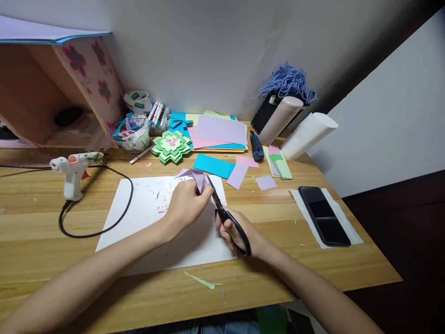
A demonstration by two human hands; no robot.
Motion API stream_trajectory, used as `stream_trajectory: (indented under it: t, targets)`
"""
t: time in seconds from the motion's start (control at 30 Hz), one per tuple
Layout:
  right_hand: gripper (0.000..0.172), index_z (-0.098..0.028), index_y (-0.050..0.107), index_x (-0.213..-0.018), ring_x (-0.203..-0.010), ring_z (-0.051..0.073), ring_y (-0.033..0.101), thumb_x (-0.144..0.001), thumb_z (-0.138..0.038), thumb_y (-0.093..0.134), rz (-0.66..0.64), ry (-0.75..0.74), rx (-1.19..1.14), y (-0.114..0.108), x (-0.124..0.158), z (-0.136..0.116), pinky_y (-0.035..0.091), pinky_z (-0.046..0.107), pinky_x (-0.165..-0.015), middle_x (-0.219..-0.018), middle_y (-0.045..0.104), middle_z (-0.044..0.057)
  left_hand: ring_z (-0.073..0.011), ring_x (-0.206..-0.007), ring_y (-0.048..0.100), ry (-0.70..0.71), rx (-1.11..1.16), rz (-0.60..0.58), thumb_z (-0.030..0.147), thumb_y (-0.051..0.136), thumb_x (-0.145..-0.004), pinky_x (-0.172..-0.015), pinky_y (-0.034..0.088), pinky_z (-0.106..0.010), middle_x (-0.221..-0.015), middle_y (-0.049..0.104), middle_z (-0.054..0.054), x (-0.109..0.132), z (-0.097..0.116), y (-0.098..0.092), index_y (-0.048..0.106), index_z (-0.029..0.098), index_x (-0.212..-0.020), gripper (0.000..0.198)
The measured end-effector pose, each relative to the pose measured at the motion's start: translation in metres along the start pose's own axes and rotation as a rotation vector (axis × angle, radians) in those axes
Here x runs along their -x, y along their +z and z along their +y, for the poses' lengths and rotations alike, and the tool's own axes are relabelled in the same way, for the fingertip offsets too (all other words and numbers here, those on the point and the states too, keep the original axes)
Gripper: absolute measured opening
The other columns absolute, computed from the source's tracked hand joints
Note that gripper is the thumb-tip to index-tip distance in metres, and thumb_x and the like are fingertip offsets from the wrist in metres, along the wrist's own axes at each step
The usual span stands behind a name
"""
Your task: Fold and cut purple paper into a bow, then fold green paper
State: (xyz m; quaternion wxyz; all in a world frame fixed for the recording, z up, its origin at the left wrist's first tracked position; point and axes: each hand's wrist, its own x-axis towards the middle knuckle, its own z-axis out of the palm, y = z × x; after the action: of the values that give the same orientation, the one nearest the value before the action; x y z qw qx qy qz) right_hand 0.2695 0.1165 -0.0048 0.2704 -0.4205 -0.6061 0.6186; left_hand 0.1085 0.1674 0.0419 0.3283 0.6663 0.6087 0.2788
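folded paper [199, 178]: lilac | scissors [222, 212]: black | paper flower [172, 151]: green (pink at its centre) | sheet [135, 213]: white, red-and-blue specks

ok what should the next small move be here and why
Probably ease the left hand slightly back before snipping: it pinches the purple paper, and its thumb looks very close to the blades of the scissors in the right hand.

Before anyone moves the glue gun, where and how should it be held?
Likely best: grip the glue gun by its white handle, coming from your side. The handle extends toward you, while the nozzle end points right. Keep clear of the black cord at the handle's base.
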Motion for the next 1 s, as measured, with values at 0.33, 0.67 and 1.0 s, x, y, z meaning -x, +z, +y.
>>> stream_trajectory:
  t: [0.33, 0.67, 1.0]
  targets:
    - [0.065, -0.018, 0.043, -0.079, -0.034, 0.005, 0.036, -0.067, -0.081, 0.035, 0.018, 0.052, 0.009, 0.0001, 0.0001, -0.0006, 0.031, 0.017, -0.033, -0.050, 0.037, -0.008, -0.0085, -0.047, 0.023, 0.000, -0.003, -0.006, 0.032, 0.042, -0.075, -0.046, 0.016, -0.025, -0.048, 0.024, 0.005, 0.0035, 0.0030, 0.0002, 0.022, 0.020, -0.052, 0.033]
    - [0.067, -0.017, 0.045, -0.080, -0.036, 0.005, 0.038, -0.066, -0.082, 0.033, 0.027, -0.006, -0.040, 0.0028, -0.0001, -0.0010, 0.032, 0.017, -0.035, -0.051, 0.039, -0.007, -0.0089, -0.047, 0.032, -0.023, 0.024, -0.038, 0.035, 0.040, -0.077, -0.048, 0.024, -0.024, -0.049, 0.036, 0.005, 0.0042, 0.0016, 0.0017, 0.037, 0.018, -0.053, 0.029]
    - [0.065, -0.018, 0.045, -0.080, -0.035, 0.005, 0.038, -0.068, -0.081, 0.034, 0.037, -0.037, -0.015, 0.0022, -0.0011, 0.0011, 0.034, 0.017, -0.034, -0.050, 0.040, -0.007, -0.0095, -0.047, 0.036, -0.013, 0.042, -0.039, 0.033, 0.040, -0.076, -0.048, 0.025, -0.023, -0.047, 0.038, 0.004, 0.0042, 0.0036, -0.0001, 0.040, 0.018, -0.053, 0.028]
